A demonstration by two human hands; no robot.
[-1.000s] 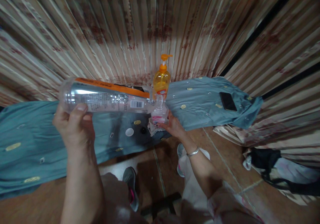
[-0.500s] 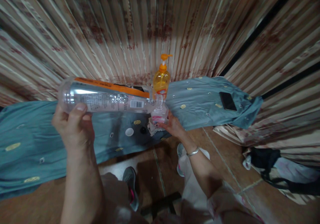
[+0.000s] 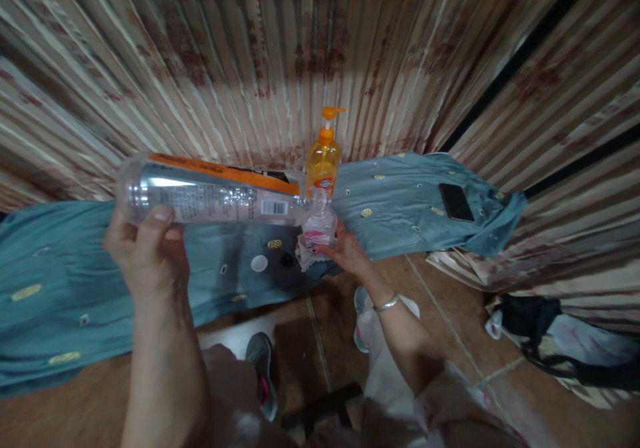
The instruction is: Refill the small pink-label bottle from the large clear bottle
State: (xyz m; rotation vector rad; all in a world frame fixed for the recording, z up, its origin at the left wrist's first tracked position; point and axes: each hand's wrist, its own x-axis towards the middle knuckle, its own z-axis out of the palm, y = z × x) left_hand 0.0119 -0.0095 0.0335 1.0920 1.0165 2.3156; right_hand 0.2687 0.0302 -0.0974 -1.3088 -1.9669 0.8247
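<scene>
My left hand (image 3: pixel 153 248) is closed round the base end of a large clear plastic bottle (image 3: pixel 215 198) with an orange and silver label and a barcode. The bottle lies nearly level in the air, its neck pointing right. That neck meets the mouth of a smaller clear bottle (image 3: pixel 320 227) with a pink label. My right hand (image 3: pixel 347 251) grips the small bottle low on its right side; the bottle stands upright on a folded cloth (image 3: pixel 309 256). Just behind rises a pump bottle (image 3: pixel 323 161) of yellow liquid with an orange pump head.
A blue-green patterned cloth (image 3: pixel 400 198) covers the long surface. On it lie a white round cap (image 3: pixel 259 263), a small dark round thing (image 3: pixel 287 260) and a black phone (image 3: pixel 455 202). A pleated curtain (image 3: pixel 225 68) hangs behind. Dark clothing (image 3: pixel 530 315) is at lower right.
</scene>
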